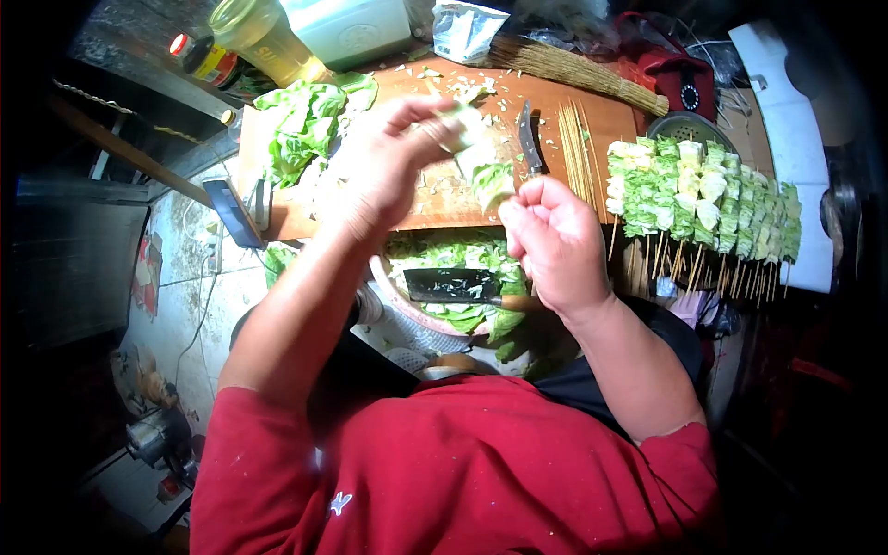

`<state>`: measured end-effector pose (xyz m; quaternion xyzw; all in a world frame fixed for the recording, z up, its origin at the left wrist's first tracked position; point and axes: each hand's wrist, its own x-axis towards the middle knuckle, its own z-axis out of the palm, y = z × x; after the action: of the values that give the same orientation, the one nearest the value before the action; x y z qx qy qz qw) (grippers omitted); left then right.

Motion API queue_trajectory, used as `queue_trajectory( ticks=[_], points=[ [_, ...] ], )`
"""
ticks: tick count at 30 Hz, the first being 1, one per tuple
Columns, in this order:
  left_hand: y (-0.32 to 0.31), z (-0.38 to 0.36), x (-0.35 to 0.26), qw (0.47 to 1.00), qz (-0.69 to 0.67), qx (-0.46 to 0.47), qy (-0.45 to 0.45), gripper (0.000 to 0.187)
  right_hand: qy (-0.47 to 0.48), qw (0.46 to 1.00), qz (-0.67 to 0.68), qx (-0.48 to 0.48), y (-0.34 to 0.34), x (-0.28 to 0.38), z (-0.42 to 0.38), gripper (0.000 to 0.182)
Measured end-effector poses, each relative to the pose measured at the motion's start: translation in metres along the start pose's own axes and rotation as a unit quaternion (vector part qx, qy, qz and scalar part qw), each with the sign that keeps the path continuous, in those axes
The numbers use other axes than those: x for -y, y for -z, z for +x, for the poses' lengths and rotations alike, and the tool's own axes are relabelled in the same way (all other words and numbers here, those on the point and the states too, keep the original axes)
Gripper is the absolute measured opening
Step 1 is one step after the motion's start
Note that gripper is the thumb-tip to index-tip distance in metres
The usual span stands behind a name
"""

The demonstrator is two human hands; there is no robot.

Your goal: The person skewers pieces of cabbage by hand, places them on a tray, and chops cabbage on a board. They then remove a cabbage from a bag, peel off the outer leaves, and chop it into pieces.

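Observation:
My right hand [559, 240] is closed, thumb against curled fingers, with a pale green lettuce leaf [492, 180] rising from its grip. Any stick inside that fist is hidden. My left hand [396, 157] is over the board, its fingers smeared by motion beside the leaf's upper, paler end. On the orange-brown board [425, 205], a small knife [529, 139] lies just beyond my right hand. Bare bamboo skewers [577, 148] lie right of the knife. Filled skewers of folded leaves [698, 199] are lined up at the right. Loose lettuce [301, 129] is heaped at the left.
A cleaver [453, 285] rests across a basin [393, 285] of leaves below the board's front edge. At the back are a straw brush [583, 72], a jug of yellow liquid [264, 37] and a red-capped bottle [203, 60]. A phone [231, 213] leans at the left edge.

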<state>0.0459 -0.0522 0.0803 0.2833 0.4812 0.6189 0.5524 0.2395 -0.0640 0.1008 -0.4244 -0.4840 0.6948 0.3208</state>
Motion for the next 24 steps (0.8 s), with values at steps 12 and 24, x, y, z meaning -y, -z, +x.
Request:
queue_trajectory(
  ticks=[12, 24],
  points=[
    [-0.005, -0.005, 0.002, 0.992, 0.114, -0.011, -0.057, 0.027, 0.003, 0.998, -0.061, 0.004, 0.001, -0.008, 0.013, 0.011],
    [0.040, 0.014, 0.004, 0.922, 0.385, -0.001, -0.028, 0.038, -0.069, 0.978, -0.193, 0.037, 0.030, -0.060, 0.041, 0.011]
  ],
)
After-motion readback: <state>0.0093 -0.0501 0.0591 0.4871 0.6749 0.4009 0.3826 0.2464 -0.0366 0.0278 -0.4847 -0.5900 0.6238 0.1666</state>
